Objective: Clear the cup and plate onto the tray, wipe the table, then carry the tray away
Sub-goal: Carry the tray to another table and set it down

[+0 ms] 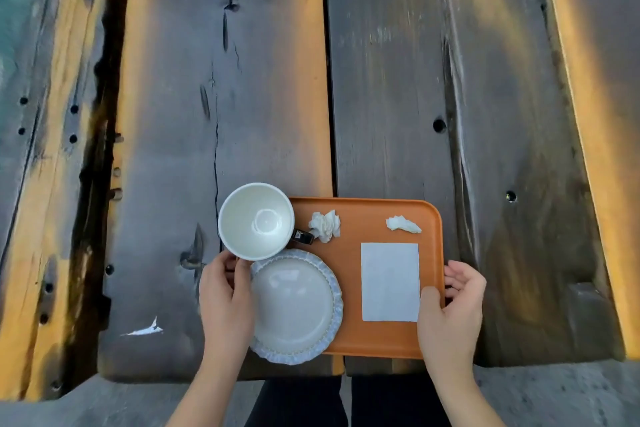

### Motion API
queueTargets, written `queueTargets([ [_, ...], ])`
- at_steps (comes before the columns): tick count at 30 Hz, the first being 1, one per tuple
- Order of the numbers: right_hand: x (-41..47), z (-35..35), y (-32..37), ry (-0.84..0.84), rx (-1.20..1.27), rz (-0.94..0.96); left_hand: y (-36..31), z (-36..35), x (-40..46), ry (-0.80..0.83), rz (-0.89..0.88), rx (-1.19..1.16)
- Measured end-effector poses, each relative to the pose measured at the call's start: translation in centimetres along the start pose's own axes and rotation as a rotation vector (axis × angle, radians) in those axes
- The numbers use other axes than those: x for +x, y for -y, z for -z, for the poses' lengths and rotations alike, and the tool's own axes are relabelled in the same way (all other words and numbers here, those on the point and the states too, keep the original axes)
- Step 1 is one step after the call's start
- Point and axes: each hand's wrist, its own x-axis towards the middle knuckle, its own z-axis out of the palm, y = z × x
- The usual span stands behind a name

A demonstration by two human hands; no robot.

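Orange tray (pixel 381 340), gripped at its edges by left hand (pixel 227 298) and right hand (pixel 450 308), carrying cup (pixel 256 220) and plate (pixel 294 305).

both bare forearms reach forward from the lower edge of the view, one at each short side of the tray (pixel 381 211). the left hand (pixel 225 302) lies at the tray's left edge, fingers curled over that edge. the right hand (pixel 450 308) takes the tray's right edge, thumb on top of the rim, fingers curled beneath and around it, palm turned inward toward the tray.
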Motion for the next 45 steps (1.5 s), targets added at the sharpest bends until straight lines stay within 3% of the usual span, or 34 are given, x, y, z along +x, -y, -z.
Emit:
queueTargets([
  [3, -0.1, 0.1, 0.1, 0.02, 0.026, -0.039, 0.4, 0.4, 0.5, 0.076, -0.027, 0.008],
  [14, -0.9, 2.3, 3.2, 0.204, 0.149, -0.112, -1.3, 3.5, -0.4, 0.28, 0.221, -0.159],
  [23, -0.1, 12.2, 6.6, 0.234, 0.225, -0.056, -8.0, 5.5, -5.8, 0.346, 0.102, -0.194],
  [28, 0.4, 17.6, 8.3, 0.259, 0.284, 0.041, -12.3, 5.1, -8.2, 0.316, -0.006, -0.274],
  [33, 1.3, 22.2, 9.6, 0.333, 0.385, 0.104, -13.7, 5.1, -13.0, 0.22, -0.002, -0.408],
  [39, 1.4, 24.7, 10.9, 0.51, 0.366, 0.17, -11.0, 5.5, -19.5, -0.014, 0.116, -0.518],
  [45, -1.2, 21.5, 12.1, 0.726, 0.28, 0.224, -6.2, 9.7, -23.3, -0.159, 0.122, -0.4],
])
